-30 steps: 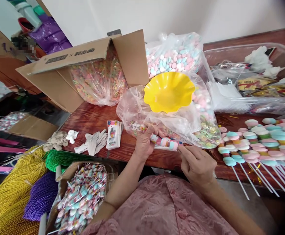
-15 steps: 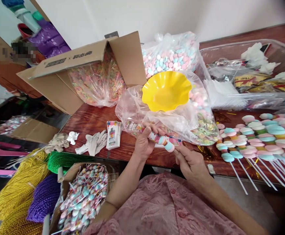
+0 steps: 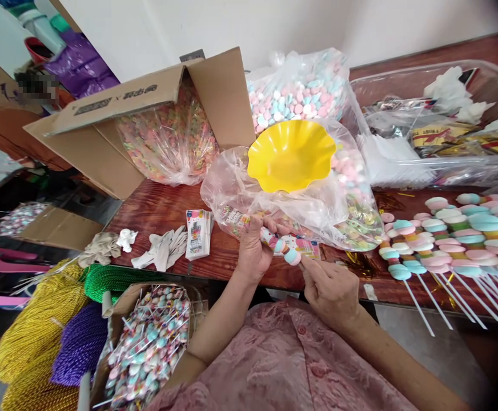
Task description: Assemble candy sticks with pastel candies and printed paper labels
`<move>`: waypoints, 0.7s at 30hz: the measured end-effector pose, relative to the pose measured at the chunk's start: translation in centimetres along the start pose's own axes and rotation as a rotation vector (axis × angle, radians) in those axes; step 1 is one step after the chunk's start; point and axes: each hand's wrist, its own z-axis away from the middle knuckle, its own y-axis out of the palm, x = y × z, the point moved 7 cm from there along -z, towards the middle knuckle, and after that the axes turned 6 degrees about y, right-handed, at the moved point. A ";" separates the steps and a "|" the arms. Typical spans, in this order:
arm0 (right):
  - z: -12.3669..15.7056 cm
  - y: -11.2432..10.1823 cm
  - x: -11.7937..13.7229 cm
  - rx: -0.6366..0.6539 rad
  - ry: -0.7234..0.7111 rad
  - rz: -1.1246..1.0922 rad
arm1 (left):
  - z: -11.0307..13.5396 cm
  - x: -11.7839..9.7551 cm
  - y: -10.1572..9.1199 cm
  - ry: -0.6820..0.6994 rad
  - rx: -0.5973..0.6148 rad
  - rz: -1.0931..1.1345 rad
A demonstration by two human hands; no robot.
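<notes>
Candy skewer (image 3: 292, 258): slanting between left hand (image 3: 254, 251) and right hand (image 3: 330, 285), over the front part of the surface (image 3: 159, 200), bare end toward 4 o'clock; all clock directions are taken from it
Change: within the last second the right hand has come in toward the left hand, and less of the sweets stands bare, so the skewer seems to sit deeper in the printed wrapper (image 3: 235, 217)
Left grip: at 9 o'clock, thumb and fingers closed around the printed wrapper and the upper sweets
Right grip: at 4 o'clock, fingertips pinching the lower end, presumably by its stick, which is too hidden to tell
Front edge: just below both hands, toward 6 o'clock, leaving little wood there
Bag side: toward 12 o'clock the clear bag (image 3: 232, 188) and yellow bowl (image 3: 292, 154) crowd close
Open room: bare wood shows toward 10 o'clock, beyond the packet stack (image 3: 197, 234); toward 3 o'clock there is a short gap before the unwrapped skewers (image 3: 446, 251), probably the tighter side for the right hand
</notes>
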 end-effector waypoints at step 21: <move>-0.1 1.0 -0.9 0.058 -0.010 0.004 | 0.1 0.9 -0.7 -0.003 -0.077 -0.009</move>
